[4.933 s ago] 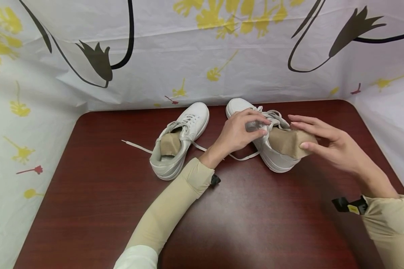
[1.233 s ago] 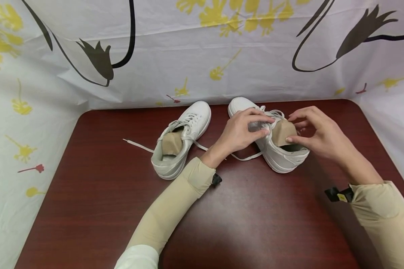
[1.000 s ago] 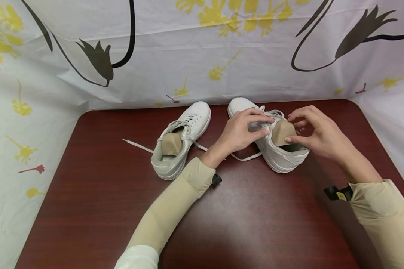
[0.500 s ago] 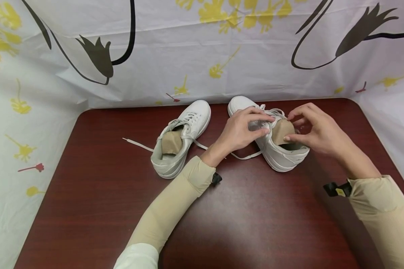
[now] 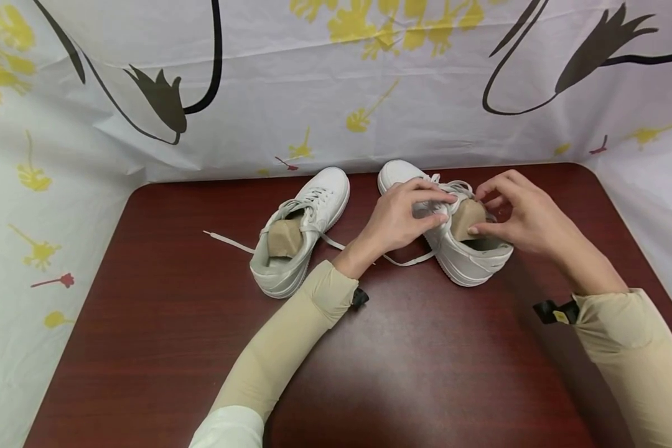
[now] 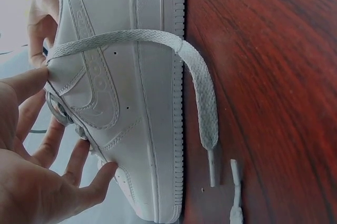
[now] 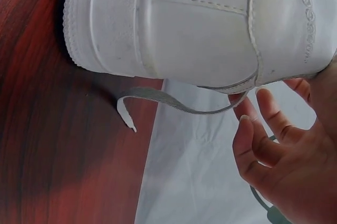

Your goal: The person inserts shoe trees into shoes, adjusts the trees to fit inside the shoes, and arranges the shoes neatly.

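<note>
The right white sneaker (image 5: 465, 264) stands on the table with its toe toward the back wall. My left hand (image 5: 400, 214) grips it over the lacing, thumb and fingers spread along the upper; in the left wrist view the fingertips press on its side. Brown paper stuffing (image 5: 466, 219) sits in the shoe opening, near the tongue. My right hand (image 5: 526, 214) pinches that stuffing, thumb on its near face and curled fingers at the far side of the collar. In the right wrist view the sneaker's heel (image 7: 200, 29) hides the stuffing.
A matching left sneaker (image 5: 327, 186) stands beside it, with brown stuffing (image 5: 284, 238) inside and a loose lace (image 5: 229, 242) trailing left. Another lace (image 6: 205, 97) hangs down the held shoe. The dark red table (image 5: 403, 361) meets a printed white sheet (image 5: 313, 99) behind.
Over about five seconds the stuffing has gone from jutting past the heel to sitting deeper in the shoe, forward. My right hand has moved left with it; my left hand stays on the shoe.
</note>
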A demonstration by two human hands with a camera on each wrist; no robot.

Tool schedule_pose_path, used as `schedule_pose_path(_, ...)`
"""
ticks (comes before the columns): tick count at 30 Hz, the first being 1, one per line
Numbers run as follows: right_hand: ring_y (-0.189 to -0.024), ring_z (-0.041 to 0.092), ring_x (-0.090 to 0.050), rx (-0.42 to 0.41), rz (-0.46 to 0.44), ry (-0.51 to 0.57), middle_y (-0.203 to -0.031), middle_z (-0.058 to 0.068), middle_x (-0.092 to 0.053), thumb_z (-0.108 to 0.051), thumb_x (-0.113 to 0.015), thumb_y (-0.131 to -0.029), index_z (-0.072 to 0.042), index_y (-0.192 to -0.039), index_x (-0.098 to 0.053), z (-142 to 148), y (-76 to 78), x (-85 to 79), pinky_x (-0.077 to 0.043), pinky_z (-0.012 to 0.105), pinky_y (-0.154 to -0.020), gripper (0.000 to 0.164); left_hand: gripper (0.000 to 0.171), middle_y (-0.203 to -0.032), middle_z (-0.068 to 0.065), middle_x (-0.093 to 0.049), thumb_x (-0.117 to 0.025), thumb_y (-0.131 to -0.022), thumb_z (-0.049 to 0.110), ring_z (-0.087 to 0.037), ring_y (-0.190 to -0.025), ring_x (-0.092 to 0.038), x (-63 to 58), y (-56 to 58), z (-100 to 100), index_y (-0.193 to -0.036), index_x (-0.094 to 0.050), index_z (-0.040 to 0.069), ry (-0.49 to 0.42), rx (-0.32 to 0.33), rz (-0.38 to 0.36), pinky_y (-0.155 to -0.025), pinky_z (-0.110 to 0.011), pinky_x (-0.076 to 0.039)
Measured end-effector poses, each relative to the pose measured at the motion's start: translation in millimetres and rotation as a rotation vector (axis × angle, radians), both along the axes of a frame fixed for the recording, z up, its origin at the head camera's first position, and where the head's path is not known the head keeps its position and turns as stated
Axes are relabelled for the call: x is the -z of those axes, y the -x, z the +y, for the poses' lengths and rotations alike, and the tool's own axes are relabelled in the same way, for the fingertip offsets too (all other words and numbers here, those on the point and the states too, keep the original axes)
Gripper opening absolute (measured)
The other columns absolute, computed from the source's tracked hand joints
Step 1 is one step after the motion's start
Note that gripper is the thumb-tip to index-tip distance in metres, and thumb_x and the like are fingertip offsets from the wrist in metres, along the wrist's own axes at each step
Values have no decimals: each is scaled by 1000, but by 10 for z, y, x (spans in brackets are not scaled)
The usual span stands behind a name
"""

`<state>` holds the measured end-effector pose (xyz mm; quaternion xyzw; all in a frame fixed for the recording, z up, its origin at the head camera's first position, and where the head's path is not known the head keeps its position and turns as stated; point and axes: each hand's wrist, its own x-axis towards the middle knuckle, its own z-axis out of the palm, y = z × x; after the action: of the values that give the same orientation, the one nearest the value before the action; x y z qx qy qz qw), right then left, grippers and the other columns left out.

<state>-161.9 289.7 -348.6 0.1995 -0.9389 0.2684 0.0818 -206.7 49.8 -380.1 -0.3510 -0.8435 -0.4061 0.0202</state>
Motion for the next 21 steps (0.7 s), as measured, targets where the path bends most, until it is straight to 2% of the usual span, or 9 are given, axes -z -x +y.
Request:
schedule_pose_path(9, -86, 7, -62, -3, 25, -57, -105, 0, -54, -4, -94, -63, -11, -102, -64, -34, 12, -10, -46, 10, -68, 50, 31, -123, 11, -62, -74, -90, 34, -6, -115, -53, 30, 9, -6, -121, -73, 29, -4, 12, 35, -94, -18, -38)
schedule_pose_path(15, -85, 9, -62, 7, 22, -65, -103, 2, -55, -5, -94, -62, -12, -101, -63, -36, 22, 11, -46, 11, -68, 50, 31, -123, 10, -63, -74, -90, 34, -6, -115, -54, 42, 3, -10, -121, -73, 29, -6, 17, 45, -94, -19, -38)
schedule_pose_path(21, -85, 19, -63, 13, 25, -73, -100, 3, -55, -7, -95, -61, -12, -98, -62, -54, 32, 11, -44, 15, -68, 50, 31, -122, 10, -63, -74, -90, 34, -6, -115, -54, 43, -4, -11, -121, -73, 29, -8, 18, 52, -95, -19, -38)
